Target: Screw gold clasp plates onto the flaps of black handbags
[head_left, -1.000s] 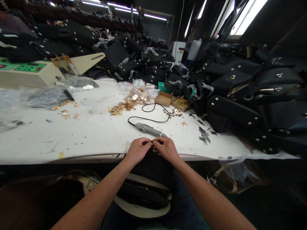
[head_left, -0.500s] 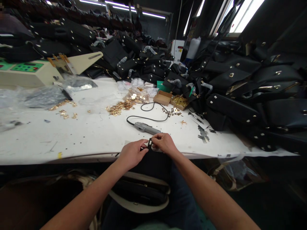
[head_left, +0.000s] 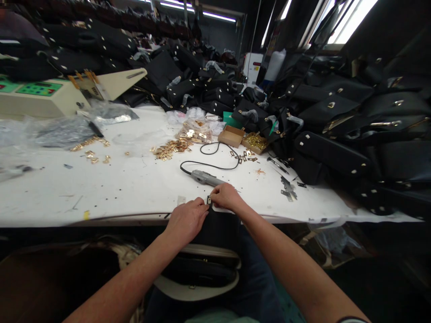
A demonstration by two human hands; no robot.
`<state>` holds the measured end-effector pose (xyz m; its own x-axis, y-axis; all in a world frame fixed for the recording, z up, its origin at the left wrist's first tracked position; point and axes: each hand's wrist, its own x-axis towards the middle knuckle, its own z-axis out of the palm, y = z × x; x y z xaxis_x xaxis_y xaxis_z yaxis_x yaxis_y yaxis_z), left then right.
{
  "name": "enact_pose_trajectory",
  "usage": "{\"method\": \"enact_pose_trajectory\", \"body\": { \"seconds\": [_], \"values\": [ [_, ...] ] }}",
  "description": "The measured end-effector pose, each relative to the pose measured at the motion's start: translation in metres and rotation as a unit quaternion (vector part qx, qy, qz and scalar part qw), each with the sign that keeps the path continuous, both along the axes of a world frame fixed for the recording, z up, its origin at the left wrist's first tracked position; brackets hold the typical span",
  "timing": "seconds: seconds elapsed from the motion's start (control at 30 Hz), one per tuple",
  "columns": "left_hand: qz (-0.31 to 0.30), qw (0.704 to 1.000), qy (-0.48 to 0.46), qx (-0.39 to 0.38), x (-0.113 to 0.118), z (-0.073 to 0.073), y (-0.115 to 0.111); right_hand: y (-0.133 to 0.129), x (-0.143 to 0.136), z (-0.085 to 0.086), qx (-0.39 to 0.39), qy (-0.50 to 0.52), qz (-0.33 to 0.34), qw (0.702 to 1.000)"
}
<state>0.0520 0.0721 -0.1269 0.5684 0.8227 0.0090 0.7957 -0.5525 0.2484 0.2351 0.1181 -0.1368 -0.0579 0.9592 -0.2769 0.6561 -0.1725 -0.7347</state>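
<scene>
A black bag with cream edging rests open on my lap, its upper end at the table's front edge. From that end sticks a narrow black tab with a small gold-coloured rectangular metal plate on it. My left hand is closed at the tab's left side, back of the hand up, fingertips partly hidden. On the other side my right hand pinches the tab near the plate with thumb and fingers. Just beyond the right hand lies a grey corded electric screwdriver.
Gold metal fittings lie heaped on the white table. Behind are an open cardboard box and a box of small brass-coloured pieces. Black bags pile up at right and back. A cream machine stands left.
My left hand has rolled over, its fingers now folded down beside the tab. A gold-coloured plate face now shows where a dark-framed opening showed before. The view has shifted slightly.
</scene>
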Motion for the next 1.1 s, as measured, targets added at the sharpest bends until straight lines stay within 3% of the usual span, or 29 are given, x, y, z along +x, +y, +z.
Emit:
{"method": "enact_pose_trajectory", "body": {
  "seconds": [0.27,0.4,0.5,0.73,1.1],
  "values": [
    [-0.006,1.0,-0.012,-0.001,0.002,-0.002,0.001,-0.008,0.002,-0.005,0.087,-0.049,-0.022,0.995],
    [-0.011,1.0,0.009,0.017,0.002,-0.003,0.002,-0.022,0.006,-0.007,0.112,-0.008,0.027,0.993],
    [-0.011,1.0,0.01,0.018,0.002,-0.003,0.003,-0.03,0.007,-0.006,0.098,-0.017,0.046,0.994],
    [-0.011,1.0,-0.028,0.004,-0.001,-0.01,0.007,-0.025,0.001,0.001,0.037,-0.049,0.011,0.998],
    [-0.037,0.999,-0.031,0.013,-0.001,-0.012,0.015,0.002,0.005,0.002,-0.031,-0.085,0.092,0.992]
  ]
}}
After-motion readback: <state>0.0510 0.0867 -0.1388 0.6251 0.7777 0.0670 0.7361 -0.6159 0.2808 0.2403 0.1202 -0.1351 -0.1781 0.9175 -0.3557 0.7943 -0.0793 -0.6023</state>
